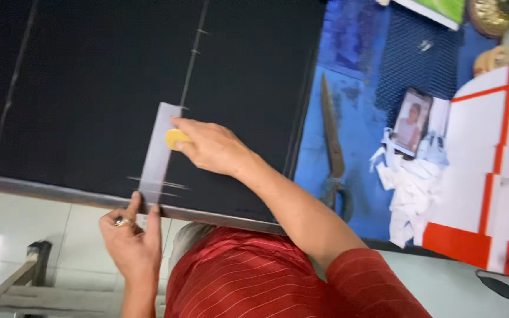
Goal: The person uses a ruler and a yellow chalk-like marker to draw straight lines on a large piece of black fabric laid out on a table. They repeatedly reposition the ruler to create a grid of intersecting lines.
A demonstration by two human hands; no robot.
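Black cloth (89,88) on the table: left hand (132,242) pinches the ruler (159,154) end, right hand (213,147) grips yellow chalk (175,139), I think. Ruler could skid, line goes crooked.

You stand over a blue table (357,126) whose far part carries a dark mesh mat (416,56) and some crumpled white rags (407,188). Below its edge you see a pale tiled floor (13,221), glossy with soft reflected light, and a grey wooden frame (22,282) at the lower left. To your right lies a white board (472,153) crossed by red strips.
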